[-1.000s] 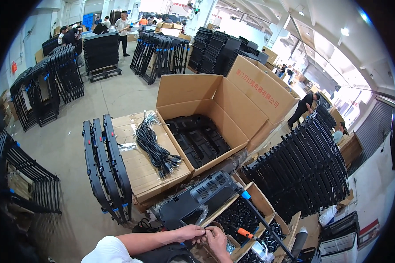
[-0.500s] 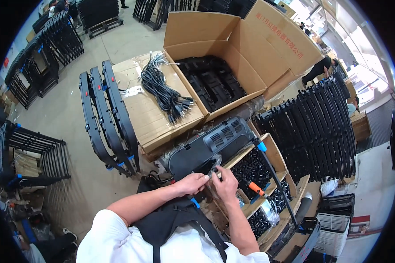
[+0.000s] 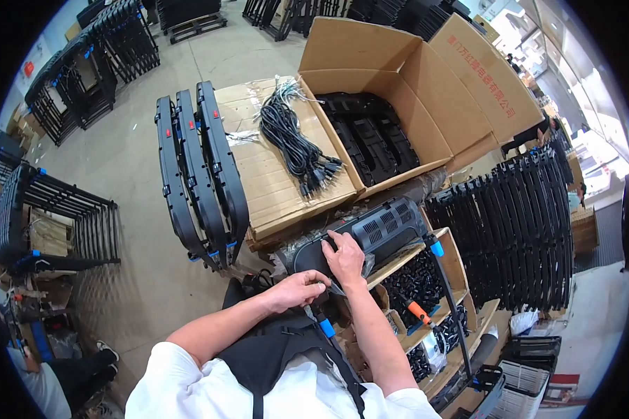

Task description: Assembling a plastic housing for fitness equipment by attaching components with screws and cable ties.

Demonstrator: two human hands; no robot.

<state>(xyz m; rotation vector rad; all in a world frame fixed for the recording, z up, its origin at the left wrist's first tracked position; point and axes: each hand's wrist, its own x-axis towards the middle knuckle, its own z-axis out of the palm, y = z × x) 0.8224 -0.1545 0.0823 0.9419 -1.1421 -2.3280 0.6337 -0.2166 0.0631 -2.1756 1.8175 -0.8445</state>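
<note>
In front of me lies a black plastic housing (image 3: 390, 225) with vent slots, joined to a dark tube frame with blue sleeves (image 3: 437, 249). My right hand (image 3: 346, 260) rests on its near face, fingers spread and stretched toward the far edge. Close beside it, my left hand (image 3: 297, 292) has thumb and fingertips pinched together at the housing's near edge. What they pinch, if anything, is too small to name. A piece of clear plastic film (image 3: 368, 264) shows beside my right hand.
Right of the housing, wooden bins hold small black parts (image 3: 416, 283) and an orange-and-black screwdriver (image 3: 419, 312). Beyond stand a carton with cables (image 3: 297, 146) on top and an open box (image 3: 454, 133) of black parts. Three black housings (image 3: 199, 174) stand left; stacked frames (image 3: 514, 223) right.
My right hand has left the spot by my left fingertips and moved up onto the housing, its fingers opening out. The view has shifted, so the surroundings sit farther right.
</note>
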